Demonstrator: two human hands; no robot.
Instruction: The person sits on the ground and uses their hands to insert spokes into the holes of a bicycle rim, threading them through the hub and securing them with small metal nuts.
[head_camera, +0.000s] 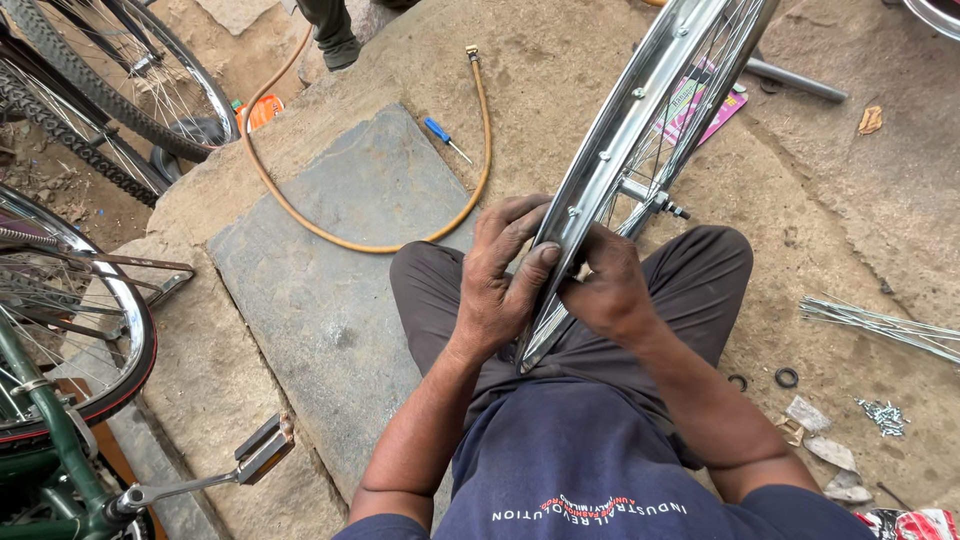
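Pink packet (700, 105) behind wheel spokes

1. Navy short-sleeved shirt (590, 470), with small white and red lettering across the chest.
2. Dark grey-brown trousers (700, 275), creased over both knees.
3. Left hand (495, 285) and right hand (605, 285) are bare and grimy; both forearms are uncovered.

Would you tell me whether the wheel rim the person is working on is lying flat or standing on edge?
On edge, tilted. The wheel rim rises slantwise from the lap, gripped at its lower part by the left hand and right hand.
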